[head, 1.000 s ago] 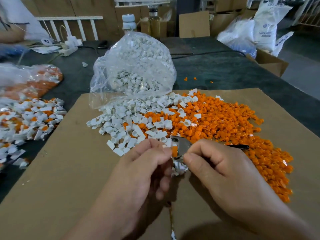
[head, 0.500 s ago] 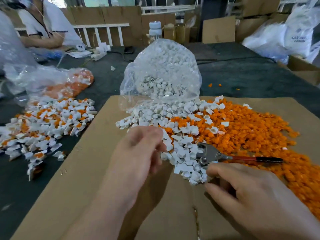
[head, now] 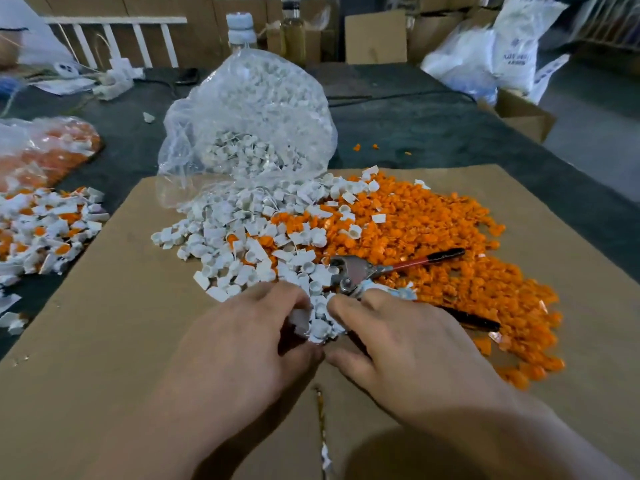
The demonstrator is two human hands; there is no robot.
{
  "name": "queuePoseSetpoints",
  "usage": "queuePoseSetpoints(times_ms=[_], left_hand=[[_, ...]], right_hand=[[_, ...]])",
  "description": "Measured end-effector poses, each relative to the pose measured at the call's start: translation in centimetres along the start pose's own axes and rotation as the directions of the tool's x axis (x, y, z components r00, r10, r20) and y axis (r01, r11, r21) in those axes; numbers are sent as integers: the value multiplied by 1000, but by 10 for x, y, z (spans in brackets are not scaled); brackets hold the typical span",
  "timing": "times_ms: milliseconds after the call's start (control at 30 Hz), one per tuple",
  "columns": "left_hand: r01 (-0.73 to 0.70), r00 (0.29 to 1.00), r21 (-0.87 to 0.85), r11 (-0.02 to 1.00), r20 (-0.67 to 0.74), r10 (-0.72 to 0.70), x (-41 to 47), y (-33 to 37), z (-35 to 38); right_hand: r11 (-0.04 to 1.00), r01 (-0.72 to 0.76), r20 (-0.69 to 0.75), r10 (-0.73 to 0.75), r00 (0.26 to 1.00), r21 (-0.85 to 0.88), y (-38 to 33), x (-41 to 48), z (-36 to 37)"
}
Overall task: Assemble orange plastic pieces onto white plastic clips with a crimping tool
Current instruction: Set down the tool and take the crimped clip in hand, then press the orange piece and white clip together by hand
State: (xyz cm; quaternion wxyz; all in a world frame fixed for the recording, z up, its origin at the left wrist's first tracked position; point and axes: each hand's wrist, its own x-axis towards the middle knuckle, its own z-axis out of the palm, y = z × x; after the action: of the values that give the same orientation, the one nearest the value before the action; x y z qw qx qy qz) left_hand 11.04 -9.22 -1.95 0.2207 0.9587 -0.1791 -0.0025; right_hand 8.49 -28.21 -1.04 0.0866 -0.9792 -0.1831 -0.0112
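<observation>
Left hand (head: 242, 337) grips white clips (head: 311, 323) mid-way across the cardboard sheet (head: 104, 306), toward its near edge. Right hand (head: 408, 344) touches them beside the crimping tool (head: 356, 271); its grip cannot be determined.

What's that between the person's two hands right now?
In the head view, a small heap of white plastic clips on the cardboard sheet lies between the left hand, which grips some, and the right hand, which touches it.
</observation>
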Motion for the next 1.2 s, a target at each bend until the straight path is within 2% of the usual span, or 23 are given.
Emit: queuePoseSetpoints(times_ms=[100, 233, 567, 633, 700, 833, 967, 1067, 1133, 1200], left_hand=[[-58, 998, 37, 998, 20, 58, 1, 2, 3], [-66, 997, 84, 994, -42, 69, 3, 4, 6], [-98, 975, -54, 994, -203, 85, 2, 11, 8], [-107, 969, -102, 989, -234, 81, 3, 8, 9], [-105, 969, -213, 971, -240, 52, 3, 9, 8], [-57, 981, -443, 895, -190, -31, 0, 14, 6], [0, 986, -629, 778, -132, -106, -2, 12, 11], [47, 985, -750, 660, -77, -157, -3, 12, 13], [45, 983, -770, 637, -80, -167, -3, 14, 12], [44, 979, -760, 648, -97, -180, -3, 15, 11]], right_hand=[[1000, -4, -13, 5, 1000, 27, 1, 2, 1], [997, 12, -37, -9, 999, 74, 1, 3, 5], [960, -14, -154, 59, 986, 281, 2, 3, 5], [904, -34, -145, 106, 984, 427, 2, 3, 4], [802, -70, -96, 158, 983, 594, 3, 2, 2], [712, -76, -48, 153, 987, 698, 5, 0, -1], [734, -19, -120, 137, 983, 679, 2, -1, -5], [744, -27, -112, 137, 984, 668, 1, -1, -6], [770, -32, -95, 120, 988, 637, 1, -1, -6], [810, -18, -150, 130, 980, 586, 3, -3, -9]])
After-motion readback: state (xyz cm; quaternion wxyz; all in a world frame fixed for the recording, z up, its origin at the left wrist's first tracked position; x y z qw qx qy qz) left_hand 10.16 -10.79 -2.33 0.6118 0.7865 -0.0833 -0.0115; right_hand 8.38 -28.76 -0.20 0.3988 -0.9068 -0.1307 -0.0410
